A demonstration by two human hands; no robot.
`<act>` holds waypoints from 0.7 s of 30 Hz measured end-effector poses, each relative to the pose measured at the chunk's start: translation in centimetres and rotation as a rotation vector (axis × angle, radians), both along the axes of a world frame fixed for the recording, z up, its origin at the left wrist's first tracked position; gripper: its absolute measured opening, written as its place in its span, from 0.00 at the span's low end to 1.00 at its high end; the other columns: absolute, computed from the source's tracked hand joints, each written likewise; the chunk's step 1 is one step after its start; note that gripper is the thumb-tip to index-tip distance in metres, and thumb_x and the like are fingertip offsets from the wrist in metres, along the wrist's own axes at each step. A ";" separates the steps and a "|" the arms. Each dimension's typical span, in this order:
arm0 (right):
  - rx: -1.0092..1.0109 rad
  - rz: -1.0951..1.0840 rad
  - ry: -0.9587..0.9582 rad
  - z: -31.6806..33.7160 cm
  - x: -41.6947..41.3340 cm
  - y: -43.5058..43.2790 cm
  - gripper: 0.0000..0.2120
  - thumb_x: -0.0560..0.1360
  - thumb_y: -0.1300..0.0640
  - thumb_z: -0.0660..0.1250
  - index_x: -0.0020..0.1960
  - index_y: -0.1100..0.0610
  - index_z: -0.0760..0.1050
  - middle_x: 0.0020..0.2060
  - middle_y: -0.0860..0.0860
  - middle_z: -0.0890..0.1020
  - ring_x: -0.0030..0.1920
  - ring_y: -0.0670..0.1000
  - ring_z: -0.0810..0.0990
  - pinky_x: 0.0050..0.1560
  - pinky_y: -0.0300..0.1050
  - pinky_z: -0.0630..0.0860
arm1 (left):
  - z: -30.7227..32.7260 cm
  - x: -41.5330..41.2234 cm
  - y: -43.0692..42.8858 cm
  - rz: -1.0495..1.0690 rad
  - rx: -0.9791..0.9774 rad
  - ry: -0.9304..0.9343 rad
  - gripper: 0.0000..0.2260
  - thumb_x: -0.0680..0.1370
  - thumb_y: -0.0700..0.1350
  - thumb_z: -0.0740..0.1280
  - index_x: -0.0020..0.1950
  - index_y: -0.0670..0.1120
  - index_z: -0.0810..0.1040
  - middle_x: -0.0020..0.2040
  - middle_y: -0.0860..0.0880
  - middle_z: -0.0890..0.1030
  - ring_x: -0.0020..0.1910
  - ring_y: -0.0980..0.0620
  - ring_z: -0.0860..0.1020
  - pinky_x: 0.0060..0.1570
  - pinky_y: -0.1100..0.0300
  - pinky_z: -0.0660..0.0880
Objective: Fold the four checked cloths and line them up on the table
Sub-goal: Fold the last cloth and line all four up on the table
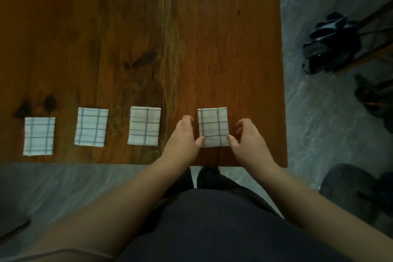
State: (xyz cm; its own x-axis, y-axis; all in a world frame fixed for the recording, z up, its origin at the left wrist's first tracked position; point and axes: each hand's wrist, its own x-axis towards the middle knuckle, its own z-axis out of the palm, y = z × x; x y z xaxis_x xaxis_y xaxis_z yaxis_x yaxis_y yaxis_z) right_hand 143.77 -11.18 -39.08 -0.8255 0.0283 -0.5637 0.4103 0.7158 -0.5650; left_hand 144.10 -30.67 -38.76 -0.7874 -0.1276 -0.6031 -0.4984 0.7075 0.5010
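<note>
Wood table (212,27), rightmost cloth (213,127) btwn L hand (182,136) & R hand (248,138), thumbs on near corners, fingers loose

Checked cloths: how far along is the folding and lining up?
Done: leftmost cloth, second cloth and third cloth lie folded in a row on the table. In hand: the fourth cloth, folded, with left hand and right hand thumbs touching its near corners. Left: letting go, perhaps levelling the leftmost.

Checked cloths (90,126) folded, in row (leftmost nearer).
</note>
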 end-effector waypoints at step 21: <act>0.200 0.468 0.289 -1.5 -2.6 -2.0 0.15 0.79 0.53 0.65 0.65 0.51 0.71 0.59 0.51 0.73 0.57 0.50 0.70 0.56 0.47 0.76 | -1.5 -2.1 -1.3 -0.400 -0.293 0.315 0.22 0.79 0.50 0.68 0.73 0.52 0.69 0.72 0.50 0.70 0.71 0.49 0.66 0.71 0.51 0.67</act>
